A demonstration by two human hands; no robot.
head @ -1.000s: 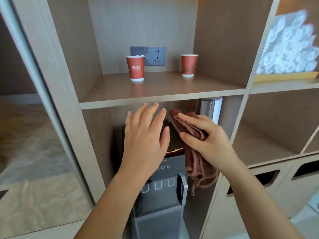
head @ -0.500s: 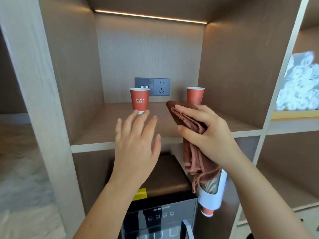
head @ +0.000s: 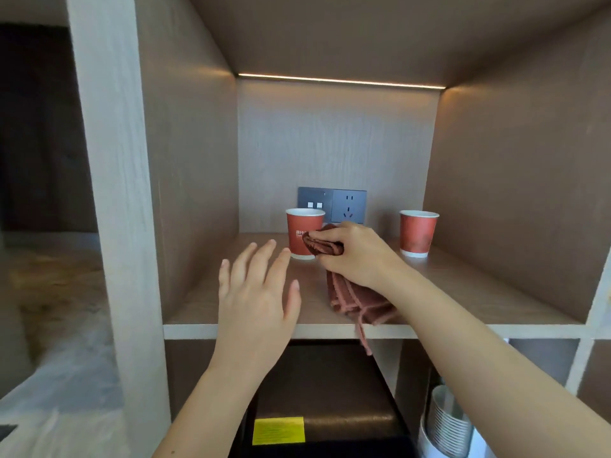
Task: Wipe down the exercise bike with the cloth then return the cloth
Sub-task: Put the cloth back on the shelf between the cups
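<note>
My right hand (head: pixel 355 256) grips a brown cloth (head: pixel 355 300) inside a wooden shelf compartment. The cloth's lower folds lie on the shelf board (head: pixel 463 292), and one strand hangs over the front edge. The bunched top of the cloth sticks out of my fist right beside a red paper cup (head: pixel 302 234). My left hand (head: pixel 256 299) hovers with straight, spread fingers in front of the shelf edge, left of the cloth, holding nothing. The exercise bike is out of view.
A second red paper cup (head: pixel 418 233) stands at the right of the same shelf. A grey wall socket (head: pixel 332 204) sits on the back panel. Below are a dark water dispenser (head: pixel 324 411) and a cup holder with stacked cups (head: pixel 448 424).
My right hand has carried the cloth up and forward onto the shelf, where its lower part now rests. The left hand stayed open alongside. The view tilted upward.
</note>
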